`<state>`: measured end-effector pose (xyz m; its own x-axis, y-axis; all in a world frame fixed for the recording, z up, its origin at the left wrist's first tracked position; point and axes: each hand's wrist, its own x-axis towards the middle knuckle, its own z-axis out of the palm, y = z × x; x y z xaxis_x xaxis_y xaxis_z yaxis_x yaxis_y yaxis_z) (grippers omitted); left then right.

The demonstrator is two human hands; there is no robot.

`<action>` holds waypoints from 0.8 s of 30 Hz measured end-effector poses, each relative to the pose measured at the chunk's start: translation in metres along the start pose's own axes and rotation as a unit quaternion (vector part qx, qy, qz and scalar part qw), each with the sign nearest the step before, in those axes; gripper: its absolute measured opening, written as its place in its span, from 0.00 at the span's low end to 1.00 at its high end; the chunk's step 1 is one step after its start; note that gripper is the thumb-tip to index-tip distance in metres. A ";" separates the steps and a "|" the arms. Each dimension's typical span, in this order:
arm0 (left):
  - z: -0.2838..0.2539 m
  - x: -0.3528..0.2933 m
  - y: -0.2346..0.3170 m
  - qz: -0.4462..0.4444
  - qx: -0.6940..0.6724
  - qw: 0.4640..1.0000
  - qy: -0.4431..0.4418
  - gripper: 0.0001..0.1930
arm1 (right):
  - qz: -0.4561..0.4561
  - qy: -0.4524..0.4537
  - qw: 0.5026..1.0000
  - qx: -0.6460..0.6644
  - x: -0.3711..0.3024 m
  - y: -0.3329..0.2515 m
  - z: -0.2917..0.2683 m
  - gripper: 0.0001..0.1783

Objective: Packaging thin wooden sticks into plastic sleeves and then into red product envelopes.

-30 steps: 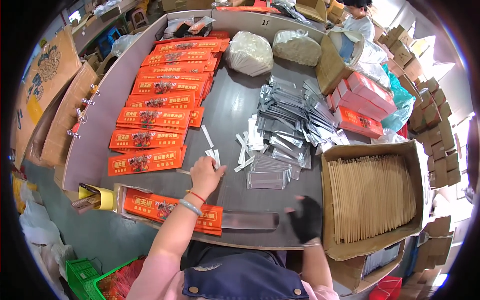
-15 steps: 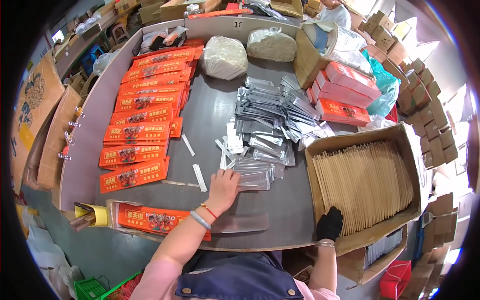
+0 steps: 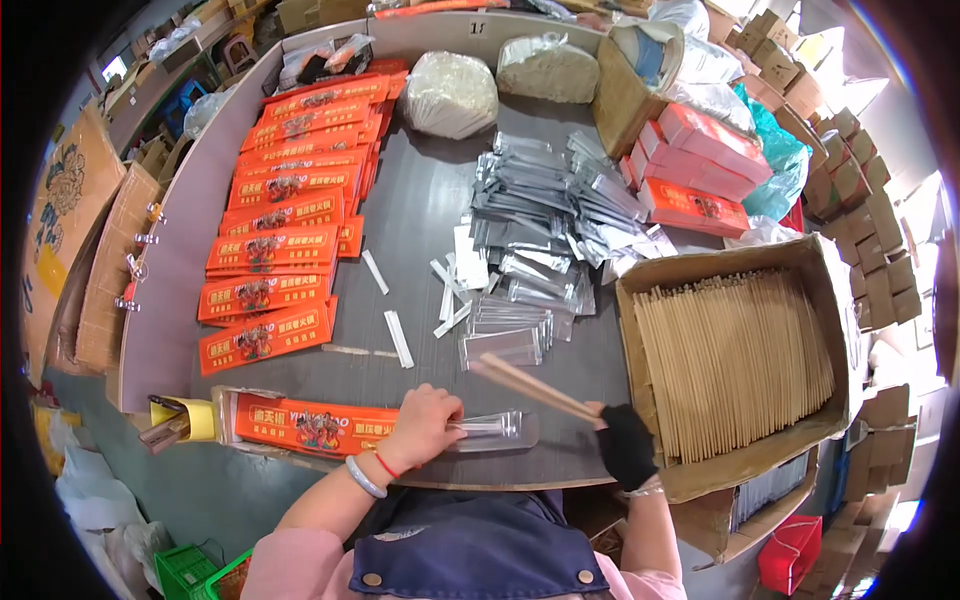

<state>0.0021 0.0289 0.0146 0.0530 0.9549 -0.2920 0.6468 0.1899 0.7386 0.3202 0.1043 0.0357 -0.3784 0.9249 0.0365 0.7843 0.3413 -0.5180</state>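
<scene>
At the front of a dark grey table (image 3: 420, 200), my bare left hand (image 3: 428, 425) rests by the near end of a clear packet (image 3: 495, 428). My fingers curl at its edge, but whether they pinch it or only touch it, I can't make out. The packet lies flat on a clear plastic strip, just right of red printed sleeves (image 3: 315, 425) lined up along the table's front edge.

My right hand (image 3: 628, 450), in a black glove with bare fingertips, grips wooden sticks (image 3: 540, 388). They are a little blurred and slant up to the left, well clear of the packet by my left hand. Right beside this hand stands a cardboard box (image 3: 750, 467) packed with more such sticks (image 3: 740, 370).

Farther back, overlapping stacks of red sleeves (image 3: 270, 250) fill the left side. A loose heap of clear packets (image 3: 530, 205) lies right of centre, with narrow white strips (image 3: 398, 340) scattered between.
</scene>
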 end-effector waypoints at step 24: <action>0.001 -0.020 0.001 0.197 0.241 0.950 -0.003 0.25 | -0.209 -0.048 0.974 -0.069 0.018 -0.095 0.079 0.40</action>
<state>0.0024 0.0100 0.0206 0.3676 0.9284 -0.0547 0.8487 -0.3109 0.4279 0.2007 0.0751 0.0181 -0.7183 0.6823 0.1360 0.6074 0.7103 -0.3557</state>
